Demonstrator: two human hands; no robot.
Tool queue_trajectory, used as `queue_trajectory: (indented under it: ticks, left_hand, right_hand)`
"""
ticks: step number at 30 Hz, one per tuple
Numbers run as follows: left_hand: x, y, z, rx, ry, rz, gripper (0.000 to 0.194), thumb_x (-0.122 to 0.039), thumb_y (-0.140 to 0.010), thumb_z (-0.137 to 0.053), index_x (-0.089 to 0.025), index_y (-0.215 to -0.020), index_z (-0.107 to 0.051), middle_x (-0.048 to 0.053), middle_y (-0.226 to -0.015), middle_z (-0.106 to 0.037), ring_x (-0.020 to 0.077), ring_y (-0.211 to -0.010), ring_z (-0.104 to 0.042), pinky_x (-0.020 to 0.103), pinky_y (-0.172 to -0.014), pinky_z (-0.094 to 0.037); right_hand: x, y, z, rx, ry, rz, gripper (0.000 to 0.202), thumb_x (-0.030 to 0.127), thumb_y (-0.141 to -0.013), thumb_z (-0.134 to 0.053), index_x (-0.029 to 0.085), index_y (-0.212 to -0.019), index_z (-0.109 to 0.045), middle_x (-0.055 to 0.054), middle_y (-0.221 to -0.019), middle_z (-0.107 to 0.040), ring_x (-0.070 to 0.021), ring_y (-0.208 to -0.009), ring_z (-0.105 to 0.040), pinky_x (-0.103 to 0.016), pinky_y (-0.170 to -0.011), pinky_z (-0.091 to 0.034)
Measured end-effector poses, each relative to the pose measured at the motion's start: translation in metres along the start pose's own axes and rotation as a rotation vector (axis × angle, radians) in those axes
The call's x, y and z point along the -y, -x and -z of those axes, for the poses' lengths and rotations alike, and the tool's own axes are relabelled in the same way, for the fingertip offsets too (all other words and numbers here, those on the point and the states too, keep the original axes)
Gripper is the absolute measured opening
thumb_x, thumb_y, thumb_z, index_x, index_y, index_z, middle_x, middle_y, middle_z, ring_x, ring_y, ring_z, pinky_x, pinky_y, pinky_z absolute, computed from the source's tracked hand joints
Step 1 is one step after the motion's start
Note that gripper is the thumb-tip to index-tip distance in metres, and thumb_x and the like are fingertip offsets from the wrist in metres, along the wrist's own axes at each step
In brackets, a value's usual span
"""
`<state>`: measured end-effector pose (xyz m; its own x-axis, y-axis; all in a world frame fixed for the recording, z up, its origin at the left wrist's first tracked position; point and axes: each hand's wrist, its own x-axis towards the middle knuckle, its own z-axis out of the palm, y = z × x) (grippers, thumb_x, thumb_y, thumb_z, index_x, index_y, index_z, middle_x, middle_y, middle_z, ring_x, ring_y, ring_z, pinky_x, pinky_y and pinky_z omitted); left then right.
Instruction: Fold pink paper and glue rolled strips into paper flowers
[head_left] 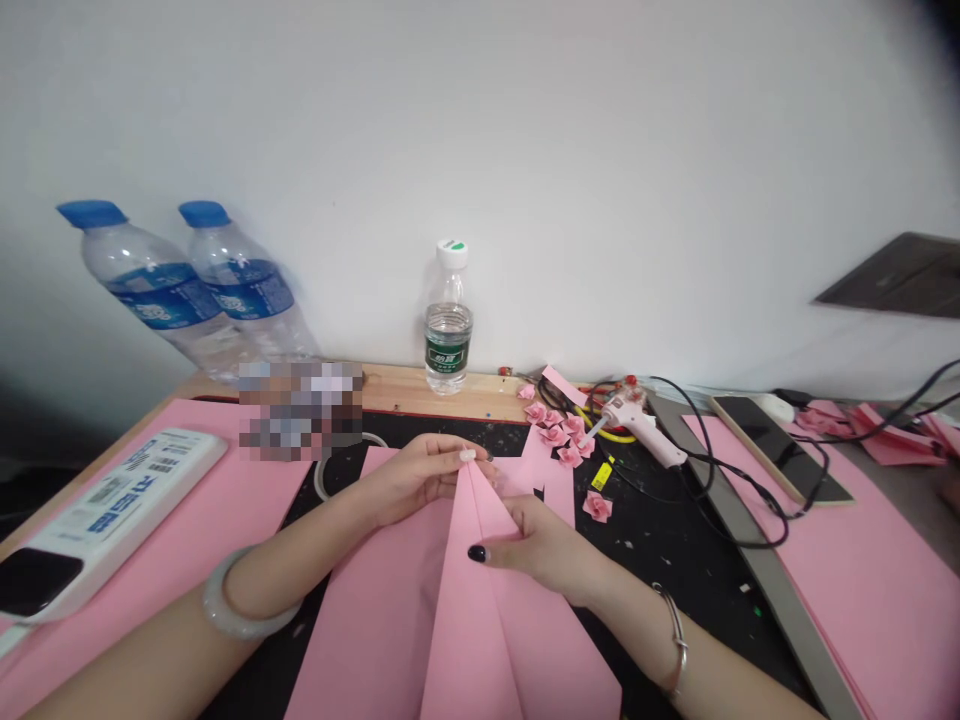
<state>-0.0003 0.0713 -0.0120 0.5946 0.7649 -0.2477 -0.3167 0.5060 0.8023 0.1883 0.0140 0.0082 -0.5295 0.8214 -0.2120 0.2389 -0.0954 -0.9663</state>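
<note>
A folded sheet of pink paper (465, 610) is lain on a black, speckled work mat (660, 540) set on a wooden table (397, 385) against a plain white wall (525, 150). Its pointed tip is pinched by the closed fingers of the left hand (420, 475); a crease is pressed flat under the right hand (536, 550), fingers together. A white glue gun (637, 425) and small pink paper roses (559, 430) are seen nearby.
</note>
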Motion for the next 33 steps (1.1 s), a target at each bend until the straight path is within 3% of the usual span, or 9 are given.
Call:
queue_trajectory:
  ticks: [2, 4, 7, 11, 14, 21, 25, 29, 33]
  left_hand:
    - [0.000, 0.000, 0.000, -0.001, -0.014, 0.001, 0.023, -0.027, -0.075, -0.074, -0.011, -0.092, -0.071, 0.011, -0.087, -0.074, 0.0180, -0.078, -0.069, 0.027, -0.073, -0.052]
    - [0.001, 0.000, 0.000, -0.003, -0.026, -0.002, 0.022, -0.027, -0.076, -0.074, -0.011, -0.090, -0.072, 0.011, -0.086, -0.074, 0.0175, -0.076, -0.069, 0.026, -0.072, -0.052]
    - [-0.001, 0.000, -0.002, -0.009, -0.040, -0.001, 0.022, -0.029, -0.075, -0.074, -0.011, -0.088, -0.074, 0.011, -0.083, -0.074, 0.0174, -0.074, -0.069, 0.027, -0.072, -0.052]
    - [-0.002, 0.000, -0.005, -0.026, -0.062, 0.006, 0.024, -0.032, -0.072, -0.076, -0.010, -0.083, -0.074, 0.012, -0.080, -0.073, 0.0169, -0.069, -0.068, 0.026, -0.068, -0.051]
    - [-0.001, 0.000, -0.006, -0.052, -0.074, 0.001, 0.026, -0.035, -0.071, -0.077, -0.010, -0.077, -0.074, 0.012, -0.076, -0.073, 0.0172, -0.067, -0.067, 0.026, -0.067, -0.050]
    - [0.004, -0.002, -0.006, -0.096, -0.083, -0.026, 0.034, -0.044, -0.075, -0.070, -0.010, -0.076, -0.073, 0.013, -0.074, -0.072, 0.0188, -0.067, -0.068, 0.026, -0.063, -0.049]
    - [0.002, -0.001, -0.009, -0.077, -0.108, -0.024, 0.041, -0.052, -0.078, -0.065, -0.011, -0.079, -0.073, 0.013, -0.073, -0.072, 0.0188, -0.064, -0.067, 0.028, -0.062, -0.049]
    - [0.000, 0.002, -0.013, -0.016, -0.173, -0.020, 0.026, -0.037, -0.073, -0.074, -0.011, -0.075, -0.075, 0.012, -0.080, -0.073, 0.0203, -0.074, -0.067, 0.028, -0.070, -0.049]
    - [0.001, 0.002, -0.011, 0.017, -0.184, -0.015, 0.022, -0.033, -0.076, -0.069, -0.012, -0.079, -0.077, 0.011, -0.077, -0.074, 0.0191, -0.069, -0.067, 0.029, -0.069, -0.048]
  right_hand:
    - [0.000, 0.000, 0.001, -0.028, 0.027, -0.002, 0.070, 0.035, -0.071, -0.075, 0.020, -0.135, -0.049, -0.009, -0.146, -0.040, -0.0285, -0.135, -0.033, -0.045, -0.111, -0.025]
    - [-0.001, 0.000, 0.000, -0.026, -0.015, -0.038, 0.082, 0.034, -0.071, -0.075, 0.023, -0.142, -0.036, -0.005, -0.154, -0.023, -0.0293, -0.141, -0.018, -0.046, -0.112, -0.025]
    - [-0.001, 0.001, -0.001, -0.003, -0.097, -0.064, 0.085, 0.034, -0.071, -0.074, 0.027, -0.144, -0.031, -0.003, -0.156, -0.016, -0.0303, -0.140, -0.021, -0.046, -0.105, -0.036]
    - [0.003, 0.002, 0.001, 0.051, -0.126, -0.008, 0.045, 0.035, -0.074, -0.072, 0.023, -0.117, -0.065, -0.003, -0.148, -0.036, -0.0310, -0.131, -0.037, -0.045, -0.105, -0.037]
    - [0.004, 0.002, 0.003, 0.088, -0.144, 0.042, 0.028, 0.034, -0.075, -0.071, 0.022, -0.100, -0.073, -0.004, -0.142, -0.045, -0.0304, -0.128, -0.041, -0.043, -0.105, -0.036]
    - [-0.004, 0.004, 0.002, 0.150, -0.250, -0.041, 0.039, 0.030, -0.077, -0.069, 0.023, -0.115, -0.066, -0.006, -0.123, -0.061, -0.0279, -0.111, -0.057, -0.045, -0.093, -0.046]
    - [-0.003, 0.006, 0.002, 0.097, -0.156, -0.008, 0.044, 0.030, -0.077, -0.068, 0.025, -0.120, -0.063, -0.005, -0.127, -0.059, -0.0290, -0.119, -0.051, -0.046, -0.100, -0.040]
    - [-0.003, 0.009, 0.003, 0.087, -0.093, -0.064, 0.040, 0.031, -0.079, -0.065, 0.025, -0.119, -0.064, -0.005, -0.114, -0.066, -0.0302, -0.108, -0.059, -0.047, -0.092, -0.047]
    - [-0.004, 0.009, 0.003, 0.085, -0.023, -0.051, 0.047, 0.027, -0.079, -0.063, 0.027, -0.126, -0.059, -0.004, -0.113, -0.066, -0.0282, -0.103, -0.060, -0.045, -0.091, -0.047]
